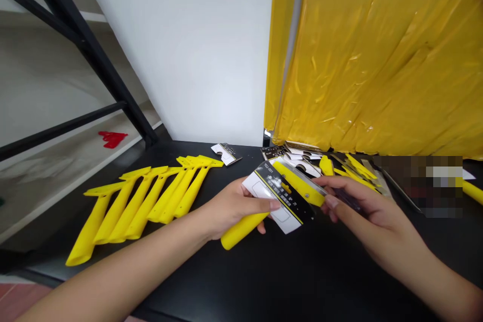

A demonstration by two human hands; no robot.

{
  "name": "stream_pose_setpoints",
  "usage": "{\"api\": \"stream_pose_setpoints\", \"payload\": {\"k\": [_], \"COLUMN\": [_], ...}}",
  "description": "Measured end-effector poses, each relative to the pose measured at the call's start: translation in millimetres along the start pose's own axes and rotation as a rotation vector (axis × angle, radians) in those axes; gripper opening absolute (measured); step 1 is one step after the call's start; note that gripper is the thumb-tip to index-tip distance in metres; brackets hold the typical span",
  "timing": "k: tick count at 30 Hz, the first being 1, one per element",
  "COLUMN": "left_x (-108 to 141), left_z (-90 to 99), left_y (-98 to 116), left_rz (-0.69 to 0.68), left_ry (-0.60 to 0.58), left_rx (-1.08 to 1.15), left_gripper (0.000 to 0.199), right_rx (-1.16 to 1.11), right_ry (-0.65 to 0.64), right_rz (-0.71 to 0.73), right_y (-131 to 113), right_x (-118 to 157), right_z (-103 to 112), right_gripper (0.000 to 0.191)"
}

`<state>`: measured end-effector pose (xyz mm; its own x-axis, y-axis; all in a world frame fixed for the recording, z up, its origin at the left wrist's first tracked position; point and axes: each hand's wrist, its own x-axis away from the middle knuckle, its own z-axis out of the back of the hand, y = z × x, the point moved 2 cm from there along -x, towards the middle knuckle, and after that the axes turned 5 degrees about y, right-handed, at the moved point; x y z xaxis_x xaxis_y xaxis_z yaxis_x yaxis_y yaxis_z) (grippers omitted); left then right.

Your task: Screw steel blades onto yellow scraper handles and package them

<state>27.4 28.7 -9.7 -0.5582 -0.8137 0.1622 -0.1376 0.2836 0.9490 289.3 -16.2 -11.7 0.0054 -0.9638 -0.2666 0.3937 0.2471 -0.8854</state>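
My left hand (pixel 237 209) is wrapped round the handle of a yellow scraper (pixel 241 231), its thumb pressing a black-and-white printed card (pixel 281 214) against it. The scraper's wide head, with a metal blade along its edge, points away and to the right. At the right end of that head, my right hand (pixel 362 211) pinches the blade edge between thumb and fingers. Something dark and glossy shows under the right fingers, too hidden to name. Several yellow scraper handles (pixel 124 201) lie in a slanting row left of my left hand.
A single printed card (pixel 226 154) lies behind the row on the black table (pixel 249 282). More cards (pixel 302 153) and yellow scraper parts (pixel 358 168) are piled at the back right. White panel (pixel 188 50) and yellow-wrapped stack (pixel 377 60) stand behind. Black shelf frame (pixel 98 70) rises left.
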Motion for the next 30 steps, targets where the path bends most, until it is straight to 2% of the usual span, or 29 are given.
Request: {"api": "stream_pose_setpoints", "payload": {"k": [3,5,8,11,15,20,24,27,30], "left_x": [-1,-1,0,1,3,3,4,5,6], "left_z": [0.1,-0.5,-2.1,-3.8,-5.7,-5.4,-4.3,-4.5,-5.5], "left_y": [-3,-4,-3,0,0,-3,-5,-6,-7], "left_rz": [0.0,0.003,-0.009,0.002,0.005,-0.008,0.04,0.085,0.118], "left_ry": [0.026,0.047,0.078,0.105,0.115,0.135,0.143,0.122,0.083], "left_rx": [0.017,0.028,0.07,0.12,0.14,0.183,0.138,0.12,0.107], "left_gripper": [0.038,0.038,0.039,0.041,0.04,0.04,0.044,0.044,0.043], "right_rx": [0.053,0.115,0.192,0.249,0.258,0.172,0.089,0.038,-0.004], "right_ry": [-0.026,-0.063,-0.149,-0.262,-0.345,-0.261,-0.245,-0.254,-0.237], "right_rz": [0.062,0.165,0.336,0.389,0.337,0.23,0.045,-0.086,-0.141], "right_y": [0,-3,-10,-18,-20,-9,-5,-7,-6], "right_x": [1,1,4,7,8,7,5,2,-3], "right_z": [-2,-5,-8,-9,-9,-11,-15,-18,-17], "right_gripper": [0.032,0.035,0.046,0.053,0.054,0.038,0.022,0.03,0.033]}}
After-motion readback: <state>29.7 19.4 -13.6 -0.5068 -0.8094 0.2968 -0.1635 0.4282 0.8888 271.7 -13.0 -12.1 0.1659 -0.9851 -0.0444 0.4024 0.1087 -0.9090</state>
